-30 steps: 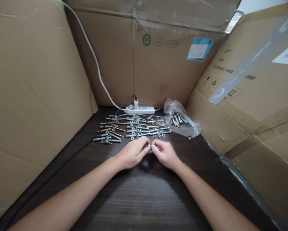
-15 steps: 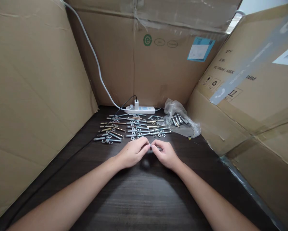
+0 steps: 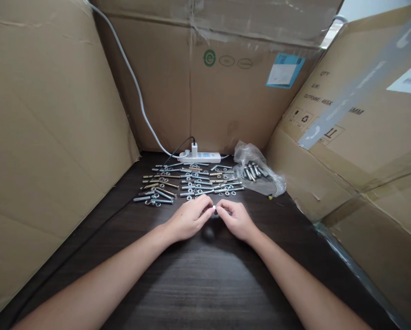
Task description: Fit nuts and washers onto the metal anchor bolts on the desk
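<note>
Over the dark wood-grain tabletop (image 3: 205, 284), the left hand (image 3: 188, 221) and right hand (image 3: 238, 220) meet fingertip to fingertip, both pinched closed on a small shiny metal piece (image 3: 214, 208), just short of the rows of silvery steel bolts and ring washers (image 3: 191, 183) beside a crinkled clear plastic bag (image 3: 251, 153).

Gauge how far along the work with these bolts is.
Done, it seems: bolts and washers lie in rows on the table. In hand: left hand and right hand pinch one small metal piece between them. Left: more bolts sit in the bag.
</note>
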Tool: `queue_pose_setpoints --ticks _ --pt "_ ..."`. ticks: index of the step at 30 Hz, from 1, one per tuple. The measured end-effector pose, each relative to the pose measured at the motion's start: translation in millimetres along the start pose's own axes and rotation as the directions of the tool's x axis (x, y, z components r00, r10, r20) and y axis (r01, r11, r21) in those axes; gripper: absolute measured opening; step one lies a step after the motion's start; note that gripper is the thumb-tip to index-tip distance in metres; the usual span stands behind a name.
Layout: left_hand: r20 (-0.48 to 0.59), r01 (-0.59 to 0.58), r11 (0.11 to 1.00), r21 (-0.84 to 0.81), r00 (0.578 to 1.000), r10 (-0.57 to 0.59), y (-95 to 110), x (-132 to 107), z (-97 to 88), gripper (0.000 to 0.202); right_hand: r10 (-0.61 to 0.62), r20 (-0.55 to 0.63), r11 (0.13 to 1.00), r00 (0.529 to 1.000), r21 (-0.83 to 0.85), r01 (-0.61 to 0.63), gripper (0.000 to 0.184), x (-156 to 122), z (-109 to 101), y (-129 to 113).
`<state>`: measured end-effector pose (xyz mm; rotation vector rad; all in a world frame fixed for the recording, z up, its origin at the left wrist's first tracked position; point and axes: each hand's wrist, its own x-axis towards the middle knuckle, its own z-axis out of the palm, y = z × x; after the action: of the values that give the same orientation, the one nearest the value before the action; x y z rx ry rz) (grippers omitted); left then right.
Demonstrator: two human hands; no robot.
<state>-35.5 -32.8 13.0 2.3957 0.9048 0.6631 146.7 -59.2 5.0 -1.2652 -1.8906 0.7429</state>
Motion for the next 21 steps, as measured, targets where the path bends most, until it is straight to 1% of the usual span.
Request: queue_pose_setpoints --ticks 2,5,6,7,8,10,11,13,14,15,16,17,19,20,21 --pt "-0.007 -0.009 1.0 -0.016 1.0 0.009 2.3 -1.5 -0.5 0.012 0.007 0.001 1.0 1.0 0.007 -0.007 0.023 0.6 0.1 0.5" --pt "-0.031 -0.031 0.999 -0.031 0.999 0.03 5.6 -3.5 -2.2 0.032 0.01 0.02 1.0 1.0 0.018 -0.011 0.022 0.5 0.8 0.6" --pt "-0.037 -0.028 0.999 -0.03 0.999 0.027 6.1 -3.8 -2.7 0.035 0.013 0.028 1.0 1.0 0.019 -0.013 0.022 0.4 1.1 0.5" --pt "-0.046 -0.018 1.0 -0.025 0.999 0.017 6.1 -3.7 -3.1 0.034 0.016 0.032 1.0 0.999 0.017 -0.017 0.022 0.2 1.3 0.2" --pt "-0.056 -0.005 1.0 -0.013 0.998 0.004 5.8 -3.3 -3.4 0.029 0.019 0.032 1.0 0.999 0.014 -0.02 0.022 0.0 1.5 0.0" --pt "-0.063 0.013 1.0 0.027 0.998 -0.012 4.1 -1.8 -3.3 0.013 0.02 0.029 1.0 0.999 0.009 -0.02 0.022 -0.3 1.6 -0.1" --pt "-0.051 0.014 0.999 0.046 0.999 -0.011 3.2 -1.0 -2.9 0.012 0.017 0.028 1.0 0.999 0.008 -0.017 0.022 -0.3 1.6 0.1" --pt "-0.003 0.001 0.998 0.066 1.0 -0.001 2.1 0.0 -2.3 0.023 0.011 0.032 1.0 0.999 0.008 -0.011 0.022 -0.1 1.5 0.7" --pt "0.017 -0.008 0.998 0.062 1.0 0.007 2.2 0.0 -2.1 0.023 0.011 0.034 1.0 0.999 0.008 -0.011 0.023 0.0 1.4 1.0" --pt "0.027 -0.018 0.999 0.05 1.0 0.017 2.9 -0.4 -2.2 0.018 0.011 0.033 1.0 0.999 0.008 -0.011 0.022 0.2 1.4 1.4" --pt "0.024 -0.027 0.999 0.032 0.999 0.026 4.0 -1.1 -2.4 0.011 0.011 0.031 1.0 0.999 0.009 -0.012 0.022 0.4 1.3 1.6" --pt "0.011 -0.034 0.999 0.013 0.999 0.033 5.3 -2.0 -2.8 0.012 0.012 0.03 1.0 0.999 0.01 -0.012 0.022 0.5 1.2 1.6" --pt "-0.023 -0.036 0.999 -0.012 0.999 0.036 7.8 -3.4 -3.8 0.029 0.013 0.029 1.0 0.999 0.013 -0.013 0.022 0.5 1.1 1.4" --pt "-0.036 -0.031 0.999 -0.012 0.999 0.03 8.4 -3.6 -4.3 0.03 0.013 0.029 1.0 0.999 0.015 -0.014 0.023 0.4 1.1 1.3" --pt "-0.047 -0.022 1.0 -0.002 0.999 0.021 8.6 -3.4 -4.6 0.027 0.014 0.029 1.0 0.999 0.016 -0.014 0.024 0.3 1.1 1.3"
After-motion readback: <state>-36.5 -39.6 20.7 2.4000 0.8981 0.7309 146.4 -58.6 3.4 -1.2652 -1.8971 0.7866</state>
